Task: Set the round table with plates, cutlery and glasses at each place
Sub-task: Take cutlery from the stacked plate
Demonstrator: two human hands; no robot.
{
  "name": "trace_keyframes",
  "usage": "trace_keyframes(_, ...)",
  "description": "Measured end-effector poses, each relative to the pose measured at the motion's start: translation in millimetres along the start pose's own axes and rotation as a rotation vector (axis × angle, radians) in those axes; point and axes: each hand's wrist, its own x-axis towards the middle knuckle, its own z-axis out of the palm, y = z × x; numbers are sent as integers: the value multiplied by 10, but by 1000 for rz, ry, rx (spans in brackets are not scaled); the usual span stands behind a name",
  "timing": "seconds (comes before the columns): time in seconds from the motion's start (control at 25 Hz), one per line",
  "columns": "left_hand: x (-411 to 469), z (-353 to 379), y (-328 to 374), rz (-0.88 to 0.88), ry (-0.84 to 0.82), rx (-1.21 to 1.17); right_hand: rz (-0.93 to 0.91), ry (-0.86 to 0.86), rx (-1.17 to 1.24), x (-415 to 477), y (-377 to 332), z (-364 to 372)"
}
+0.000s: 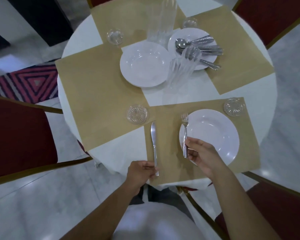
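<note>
A white plate [213, 134] lies on the near tan placemat [170, 149]. My left hand [142, 174] pinches the handle end of a knife [154, 141], which lies on the mat's left edge with its blade pointing away. My right hand [201, 153] pinches a fork [185, 132] by its handle, tines pointing away over the plate's left rim. In the table's middle sit a stack of white plates [144, 66], another plate [208, 34] loaded with several spoons and forks [197, 47], and tall clear glasses [180, 73].
Small clear glass coasters sit at the places: one [137, 114] left of the knife, one [234, 106] beyond the near plate, two [115, 36] [190, 23] farther back. More tall glasses [161, 19] stand at the back. Red chairs [19, 134] surround the round white table [80, 33].
</note>
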Motion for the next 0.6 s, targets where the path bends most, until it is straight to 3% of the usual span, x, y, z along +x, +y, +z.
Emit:
trace_keyframes(0.32, 69, -93, 83, -176, -62, -64, -27, 17, -102, -20, -16, 94)
trace_keyframes(0.6, 87, -80, 152, -130, -65, 118, -52, 33, -172, -85, 39, 138)
